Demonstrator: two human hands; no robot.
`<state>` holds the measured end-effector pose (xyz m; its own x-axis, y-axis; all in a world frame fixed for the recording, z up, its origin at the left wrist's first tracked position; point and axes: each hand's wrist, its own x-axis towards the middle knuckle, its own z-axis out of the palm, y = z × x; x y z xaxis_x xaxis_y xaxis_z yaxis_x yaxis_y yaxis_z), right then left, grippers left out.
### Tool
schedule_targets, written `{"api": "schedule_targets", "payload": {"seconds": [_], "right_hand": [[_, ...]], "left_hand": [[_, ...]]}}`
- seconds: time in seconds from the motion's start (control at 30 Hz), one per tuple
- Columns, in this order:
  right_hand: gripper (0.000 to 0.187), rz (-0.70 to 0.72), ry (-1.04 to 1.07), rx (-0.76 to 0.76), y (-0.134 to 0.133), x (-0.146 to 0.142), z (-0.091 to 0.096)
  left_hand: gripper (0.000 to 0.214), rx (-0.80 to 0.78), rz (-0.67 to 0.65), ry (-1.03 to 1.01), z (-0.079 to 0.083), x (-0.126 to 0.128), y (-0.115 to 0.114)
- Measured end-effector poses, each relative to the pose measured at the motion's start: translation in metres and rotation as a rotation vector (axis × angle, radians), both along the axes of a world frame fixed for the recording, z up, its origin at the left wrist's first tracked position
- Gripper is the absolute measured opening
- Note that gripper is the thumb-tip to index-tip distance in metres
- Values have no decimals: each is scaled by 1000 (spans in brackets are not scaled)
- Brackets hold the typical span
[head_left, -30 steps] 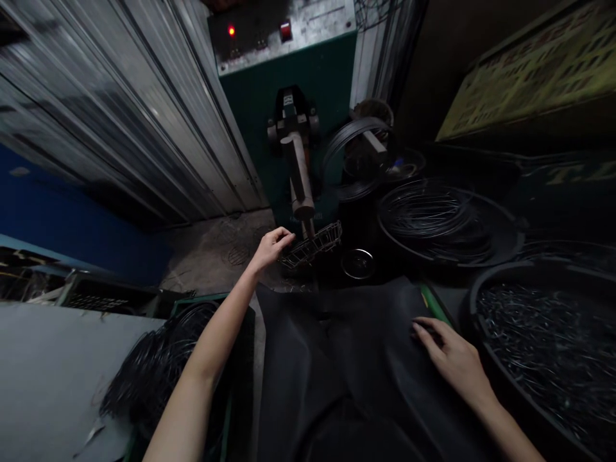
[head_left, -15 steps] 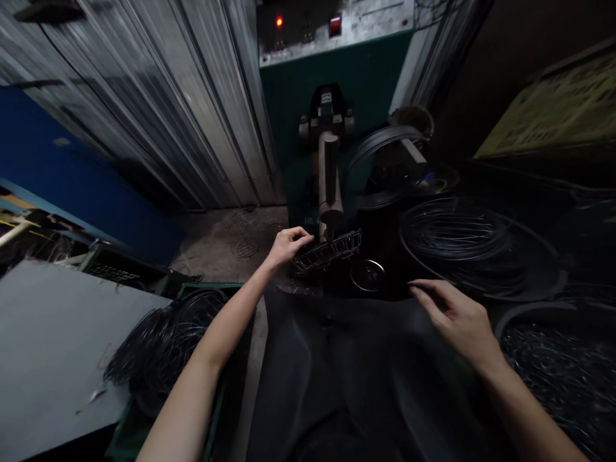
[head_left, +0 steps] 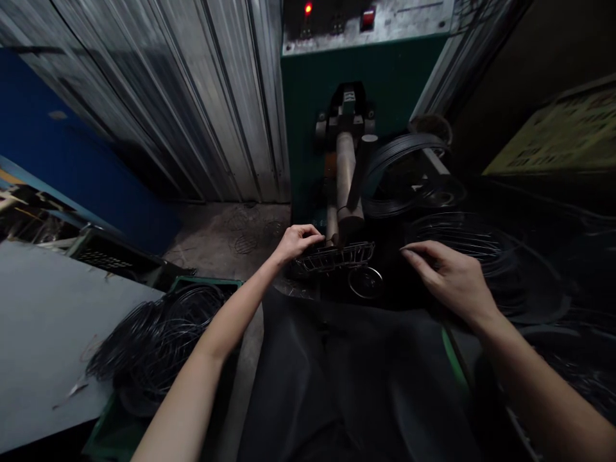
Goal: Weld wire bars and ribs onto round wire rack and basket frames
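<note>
Under the electrode arms (head_left: 347, 186) of a green machine (head_left: 308, 96) sits a shallow round wire basket (head_left: 353, 255). My left hand (head_left: 297, 244) is closed in a pinch at the basket's left rim; the exact contact under the fingertips is dark. To the right of the basket and apart from it, my right hand (head_left: 452, 276) holds thumb and forefinger pressed together. Whatever lies between those fingertips is too small and dark to name. A round metal ring-like part (head_left: 366, 282) shows just below the basket.
Loose wire rings (head_left: 178, 333) fill a green crate at left, beside a grey board (head_left: 43, 333). A wire coil (head_left: 404, 154) hangs right of the arms. Wire grids (head_left: 462, 237) and a dark tub of small metal pieces (head_left: 577, 372) lie right. A red lamp (head_left: 308, 8) glows.
The view has shifted, moving the machine rightward in the picture. My right hand has come closer to the basket. The basket has turned to lie more level, with my left hand still at its rim.
</note>
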<state>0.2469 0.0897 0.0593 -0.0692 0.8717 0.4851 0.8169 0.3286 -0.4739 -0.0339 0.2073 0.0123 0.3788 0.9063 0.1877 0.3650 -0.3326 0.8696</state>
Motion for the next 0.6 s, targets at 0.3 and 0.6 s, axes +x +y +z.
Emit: {"api": "schedule_targets", "payload": {"seconds": [0.3,0.6], "right_hand": [[24,29,-12,-91,36,16,19],[26,464,-36,-495,143,-37,26]], "left_hand": [[28,-235,-145,-101,6,6,25],[27,-184,-124,-83,7,-9,19]]}}
